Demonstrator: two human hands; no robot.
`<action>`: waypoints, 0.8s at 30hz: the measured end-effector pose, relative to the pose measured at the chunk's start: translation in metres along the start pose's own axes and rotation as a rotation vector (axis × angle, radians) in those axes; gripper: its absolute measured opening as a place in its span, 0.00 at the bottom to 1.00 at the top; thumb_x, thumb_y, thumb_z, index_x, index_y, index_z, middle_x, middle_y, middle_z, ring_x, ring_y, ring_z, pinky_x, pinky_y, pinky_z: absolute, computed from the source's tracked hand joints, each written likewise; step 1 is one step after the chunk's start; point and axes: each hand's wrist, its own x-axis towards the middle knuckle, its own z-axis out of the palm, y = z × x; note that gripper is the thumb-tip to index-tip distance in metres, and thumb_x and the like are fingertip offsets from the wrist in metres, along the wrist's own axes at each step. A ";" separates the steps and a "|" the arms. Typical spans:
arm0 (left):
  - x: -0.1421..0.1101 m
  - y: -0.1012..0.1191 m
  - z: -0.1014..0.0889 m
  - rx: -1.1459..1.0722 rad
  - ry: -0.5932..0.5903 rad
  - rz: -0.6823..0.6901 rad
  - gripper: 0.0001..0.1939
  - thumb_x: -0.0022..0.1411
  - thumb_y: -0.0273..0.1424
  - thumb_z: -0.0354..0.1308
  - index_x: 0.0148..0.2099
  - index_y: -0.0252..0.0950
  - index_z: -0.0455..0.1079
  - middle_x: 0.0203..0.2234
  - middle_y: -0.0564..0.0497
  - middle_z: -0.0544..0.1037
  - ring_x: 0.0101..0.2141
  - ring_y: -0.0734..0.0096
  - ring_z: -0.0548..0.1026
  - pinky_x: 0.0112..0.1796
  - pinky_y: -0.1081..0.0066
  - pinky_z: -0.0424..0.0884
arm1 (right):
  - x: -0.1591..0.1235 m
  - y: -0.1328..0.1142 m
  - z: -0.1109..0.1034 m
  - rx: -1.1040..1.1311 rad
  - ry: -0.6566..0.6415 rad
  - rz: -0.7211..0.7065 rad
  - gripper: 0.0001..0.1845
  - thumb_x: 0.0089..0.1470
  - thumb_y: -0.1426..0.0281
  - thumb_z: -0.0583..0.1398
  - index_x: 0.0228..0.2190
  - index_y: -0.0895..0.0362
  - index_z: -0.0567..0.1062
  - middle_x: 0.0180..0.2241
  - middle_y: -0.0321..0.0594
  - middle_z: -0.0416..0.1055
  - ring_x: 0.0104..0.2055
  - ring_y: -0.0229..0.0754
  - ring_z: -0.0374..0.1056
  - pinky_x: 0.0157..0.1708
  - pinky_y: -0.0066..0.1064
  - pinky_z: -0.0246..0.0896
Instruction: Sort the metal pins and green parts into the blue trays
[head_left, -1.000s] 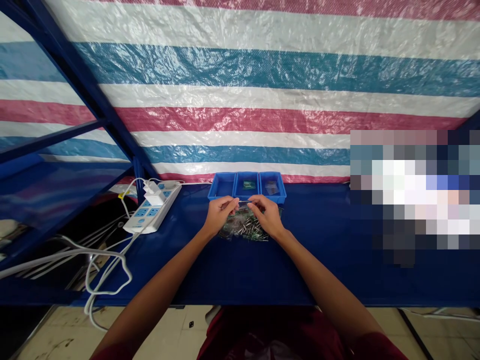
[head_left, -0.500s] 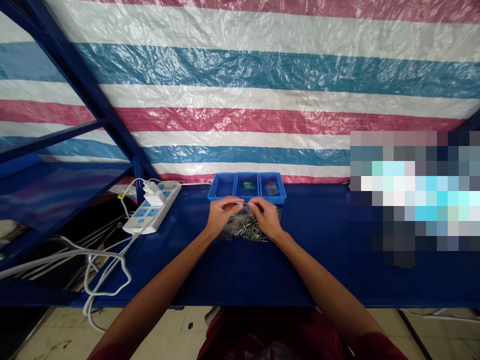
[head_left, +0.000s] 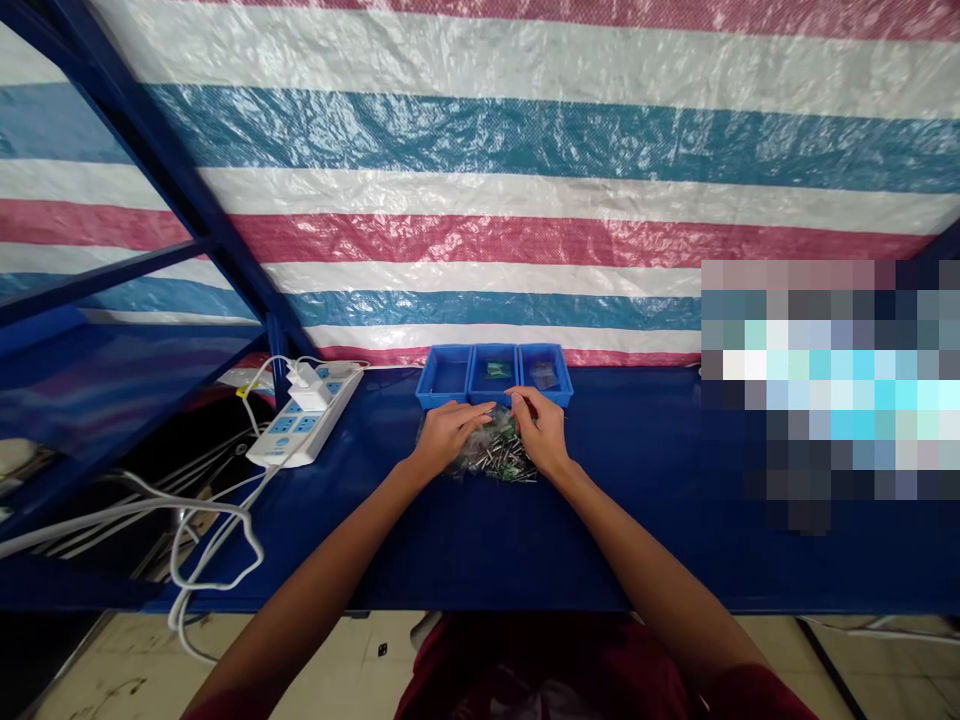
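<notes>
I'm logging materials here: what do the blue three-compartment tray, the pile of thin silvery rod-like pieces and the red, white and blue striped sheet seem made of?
Tray: probably moulded plastic, semi-gloss, from its even colour and smooth walls.
Silvery pieces: likely metal, shiny, given bright glints; too small for certainty.
Striped sheet: apparently woven plastic, glossy, showing fine weave and crinkled highlights.

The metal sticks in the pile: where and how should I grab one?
Probably pinch the metal sticks one at a time, by an end poking out at the near edge, coming down from the near side: they look thin and lie crossed over each other.
</notes>
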 end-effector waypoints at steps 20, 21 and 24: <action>0.006 0.016 -0.010 -0.414 -0.104 -0.425 0.20 0.64 0.39 0.52 0.54 0.35 0.66 0.15 0.61 0.63 0.16 0.80 0.58 0.20 0.79 0.57 | -0.001 0.001 0.002 -0.013 -0.198 -0.179 0.11 0.59 0.63 0.56 0.31 0.55 0.75 0.26 0.37 0.68 0.26 0.38 0.63 0.28 0.29 0.59; 0.007 0.016 -0.010 -0.407 -0.108 -0.425 0.20 0.64 0.39 0.53 0.54 0.35 0.66 0.15 0.60 0.63 0.16 0.79 0.59 0.20 0.79 0.58 | -0.001 0.001 0.002 -0.011 -0.213 -0.177 0.11 0.59 0.63 0.56 0.31 0.55 0.74 0.26 0.37 0.67 0.26 0.38 0.63 0.27 0.28 0.59; 0.007 0.018 -0.010 -0.406 -0.104 -0.434 0.20 0.64 0.40 0.53 0.54 0.35 0.66 0.15 0.60 0.65 0.15 0.79 0.61 0.20 0.79 0.59 | -0.002 0.000 0.002 -0.002 -0.249 -0.144 0.09 0.58 0.65 0.56 0.30 0.55 0.72 0.26 0.36 0.68 0.25 0.37 0.62 0.26 0.28 0.58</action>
